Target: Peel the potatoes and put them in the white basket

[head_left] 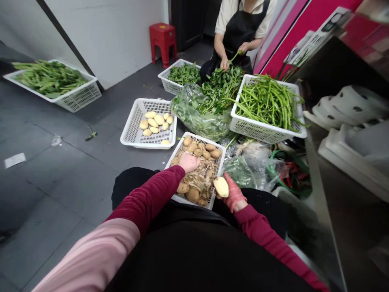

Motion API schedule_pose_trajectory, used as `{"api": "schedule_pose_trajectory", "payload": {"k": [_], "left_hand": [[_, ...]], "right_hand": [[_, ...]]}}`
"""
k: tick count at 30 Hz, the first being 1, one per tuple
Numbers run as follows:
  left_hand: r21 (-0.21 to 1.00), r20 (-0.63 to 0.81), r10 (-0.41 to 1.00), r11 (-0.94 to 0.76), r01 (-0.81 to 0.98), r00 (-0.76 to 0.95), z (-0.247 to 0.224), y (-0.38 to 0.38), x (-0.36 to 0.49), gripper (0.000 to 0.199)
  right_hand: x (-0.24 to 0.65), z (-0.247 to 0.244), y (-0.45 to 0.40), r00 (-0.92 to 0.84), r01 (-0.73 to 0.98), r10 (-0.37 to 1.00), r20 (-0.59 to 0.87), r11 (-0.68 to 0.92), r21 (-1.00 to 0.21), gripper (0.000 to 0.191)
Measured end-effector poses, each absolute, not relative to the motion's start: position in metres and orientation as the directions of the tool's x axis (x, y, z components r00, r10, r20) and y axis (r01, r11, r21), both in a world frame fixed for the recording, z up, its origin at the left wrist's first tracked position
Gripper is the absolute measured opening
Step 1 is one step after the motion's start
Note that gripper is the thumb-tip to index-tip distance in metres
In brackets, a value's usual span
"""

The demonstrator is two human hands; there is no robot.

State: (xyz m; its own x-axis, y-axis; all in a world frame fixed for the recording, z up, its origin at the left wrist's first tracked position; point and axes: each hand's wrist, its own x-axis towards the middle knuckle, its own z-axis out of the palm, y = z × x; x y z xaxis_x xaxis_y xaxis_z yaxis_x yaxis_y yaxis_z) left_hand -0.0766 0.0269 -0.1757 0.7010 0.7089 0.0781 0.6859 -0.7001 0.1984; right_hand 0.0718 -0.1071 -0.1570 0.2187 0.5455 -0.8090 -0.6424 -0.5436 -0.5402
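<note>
My left hand [189, 162] is bare and closed over the white basket of unpeeled potatoes [222, 151], with a metallic peeler [207, 169] extending from its right side. Peelings [197, 180] lie among the brown potatoes [193, 194] in this basket. At the basket's right edge, my right hand [233, 191], in a reddish glove, holds a pale peeled potato [221, 187]. Several peeled potatoes [159, 119] rest in a second white basket [129, 129], farther off and to the left.
Beyond the potatoes, a person [240, 28] handles leafy greens [223, 87]. A basket of long green beans [269, 134] stands right of them. Plastic bags [249, 170] lie below it. Another greens basket [82, 95] is far left, and a red stool [163, 40] stands at the wall.
</note>
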Motion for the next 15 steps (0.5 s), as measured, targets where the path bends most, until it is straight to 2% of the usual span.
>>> {"api": "schedule_pose_trajectory", "payload": {"k": [3, 5, 7, 10, 13, 15], "left_hand": [[0.228, 0.115, 0.634, -0.766, 0.6, 0.765, -0.174, 0.026, -0.072, 0.04], [0.225, 0.096, 0.604, -0.787, 0.574, 0.791, -0.174, 0.027, -0.071, 0.039], [0.186, 0.01, 0.646, -0.751, 0.634, 0.763, -0.177, 0.033, -0.076, 0.038], [0.151, -0.042, 0.702, -0.699, 0.699, 0.711, -0.176, 0.039, -0.082, 0.038], [0.203, 0.086, 0.701, -0.708, 0.676, 0.708, -0.167, 0.024, -0.074, 0.042], [0.235, 0.2, 0.651, -0.757, 0.609, 0.732, -0.16, 0.008, -0.064, 0.043]], "right_hand": [[0.071, -0.152, -0.109, 0.348, -0.543, 0.6, -0.72, -0.497, -0.677, 0.032], [0.071, -0.148, -0.111, 0.326, -0.503, 0.669, -0.667, -0.475, -0.722, 0.029], [0.071, -0.144, -0.111, 0.283, -0.506, 0.705, -0.65, -0.466, -0.726, 0.028], [0.074, -0.14, -0.108, 0.212, -0.593, 0.648, -0.731, -0.51, -0.624, 0.036], [0.077, -0.141, -0.102, 0.076, -0.721, 0.576, -0.814, -0.532, -0.445, 0.043], [0.075, -0.145, -0.098, 0.079, -0.775, 0.53, -0.844, -0.501, -0.387, 0.033]]}}
